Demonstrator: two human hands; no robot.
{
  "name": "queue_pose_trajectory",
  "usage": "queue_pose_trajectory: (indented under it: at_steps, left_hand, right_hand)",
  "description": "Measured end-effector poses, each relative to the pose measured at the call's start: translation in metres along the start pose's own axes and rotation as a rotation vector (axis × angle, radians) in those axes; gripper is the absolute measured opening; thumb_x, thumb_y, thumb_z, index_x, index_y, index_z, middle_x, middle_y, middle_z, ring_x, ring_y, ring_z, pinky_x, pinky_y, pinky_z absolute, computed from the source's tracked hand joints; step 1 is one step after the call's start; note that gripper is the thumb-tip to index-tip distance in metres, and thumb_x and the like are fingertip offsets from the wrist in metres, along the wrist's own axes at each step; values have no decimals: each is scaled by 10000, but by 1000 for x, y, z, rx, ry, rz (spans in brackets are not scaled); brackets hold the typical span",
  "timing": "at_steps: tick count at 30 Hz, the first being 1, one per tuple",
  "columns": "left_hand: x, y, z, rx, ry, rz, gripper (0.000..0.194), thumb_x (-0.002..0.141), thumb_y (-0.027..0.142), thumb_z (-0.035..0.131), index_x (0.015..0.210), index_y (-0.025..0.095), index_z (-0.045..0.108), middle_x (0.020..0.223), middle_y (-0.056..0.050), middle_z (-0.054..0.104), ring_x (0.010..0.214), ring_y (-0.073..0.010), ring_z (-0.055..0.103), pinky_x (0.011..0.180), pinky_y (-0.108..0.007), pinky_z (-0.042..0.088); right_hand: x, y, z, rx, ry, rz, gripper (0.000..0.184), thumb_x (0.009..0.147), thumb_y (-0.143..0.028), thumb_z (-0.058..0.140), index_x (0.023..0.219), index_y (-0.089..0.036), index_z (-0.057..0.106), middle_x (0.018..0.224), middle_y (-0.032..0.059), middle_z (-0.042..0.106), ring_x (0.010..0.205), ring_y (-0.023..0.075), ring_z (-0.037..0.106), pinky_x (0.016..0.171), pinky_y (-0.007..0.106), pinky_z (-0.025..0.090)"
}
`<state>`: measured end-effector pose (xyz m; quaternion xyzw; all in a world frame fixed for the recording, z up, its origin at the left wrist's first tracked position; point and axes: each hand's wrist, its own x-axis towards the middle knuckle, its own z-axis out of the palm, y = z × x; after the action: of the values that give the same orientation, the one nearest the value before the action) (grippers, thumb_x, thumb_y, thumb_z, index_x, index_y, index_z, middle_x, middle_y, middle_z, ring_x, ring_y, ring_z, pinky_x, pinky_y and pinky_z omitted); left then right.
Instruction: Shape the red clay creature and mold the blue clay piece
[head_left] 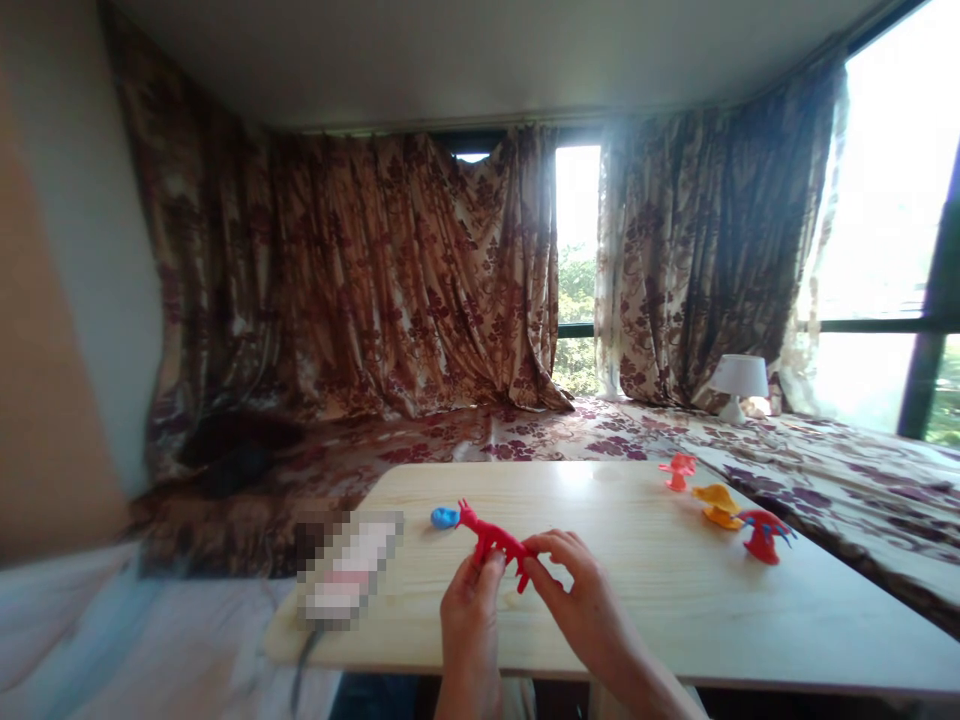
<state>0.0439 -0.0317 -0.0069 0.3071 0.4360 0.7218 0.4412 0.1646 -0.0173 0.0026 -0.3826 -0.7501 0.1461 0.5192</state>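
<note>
Two bare hands work on a small bright-red, glossy figure (495,537) shaped like a four-legged animal with antlers, held just above the worktop (630,560), a pale wood-grain table with rounded corners. The left hand's (471,610) grip is closed on the middle of the body; the right hand's (589,595) grip appears to pinch the rear end. The antlered head points up and to the left. The step in hand looks like fine handling of the rear; any further adjustment would call for a steady left hold and light fingertip pressure near the thin legs.

A rounded blue lump (445,518) lies beyond the figure's head. Toward the far right stand a coral-pink figure (679,471), a yellow-orange one (718,506) and a red one with blue strands (763,537). At left, a pixelated object (351,570) cannot be identified; a dark cable (301,665) runs below it.

Behind, floral curtains (390,270) hang above a ledge covered in matching fabric (600,430), with a white lamp (740,376) beside bright windows (874,200).
</note>
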Motion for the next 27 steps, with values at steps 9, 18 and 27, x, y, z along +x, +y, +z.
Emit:
queue_pose_trajectory:
  at_steps: [9,18,27]
  left_hand:
    - [-1,0,1,11,2,33,306,574,415,742,747,163,748,735,-53,742,792,-231,640,723,-314,464]
    - [6,0,-26,53,57,-3,397,553,472,757,800,162,751,732,-42,697,794,-215,616,753,-316,436]
    - [22,-8,-60,63,91,-16,367,526,405,773,810,176,734,801,-25,714,859,-208,598,802,-301,427]
  right_hand:
    - [-3,0,2,7,-11,-8,98,855,-208,572,836,-221,667,798,25,678,798,197,595,715,299,465]
    - [17,33,-11,-139,-37,9,157,847,-224,566,863,-214,722,830,45,707,824,212,611,720,316,491]
    - [20,62,-17,-349,-187,3,187,812,-145,597,769,-237,754,785,56,677,827,232,555,739,328,428]
